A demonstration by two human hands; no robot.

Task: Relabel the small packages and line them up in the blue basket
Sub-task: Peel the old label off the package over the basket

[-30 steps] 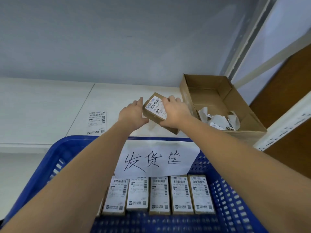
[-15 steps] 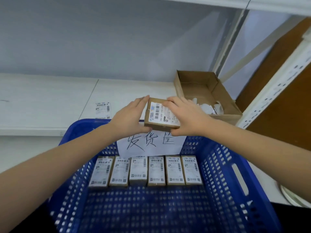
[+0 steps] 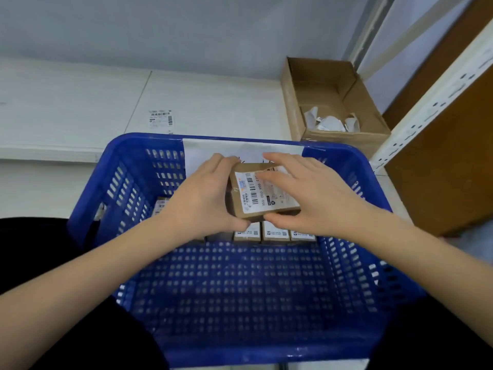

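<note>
**Package hovering over the far row**

The left hand [image 3: 205,201] is clamping the left end of the small package [image 3: 262,192] while the right hand [image 3: 306,196] is pinching its right end, fingers spread across the label. It is sitting between both hands, long axis left-right, above the lined-up packages [image 3: 274,232] at the blue basket [image 3: 240,303]'s far wall.

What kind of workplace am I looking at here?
Probably a parcel packing or shipping station. Both hands hold a small labelled package over a blue basket holding a row of labelled packages; a cardboard box of peeled label backings sits on the white shelf.
</note>
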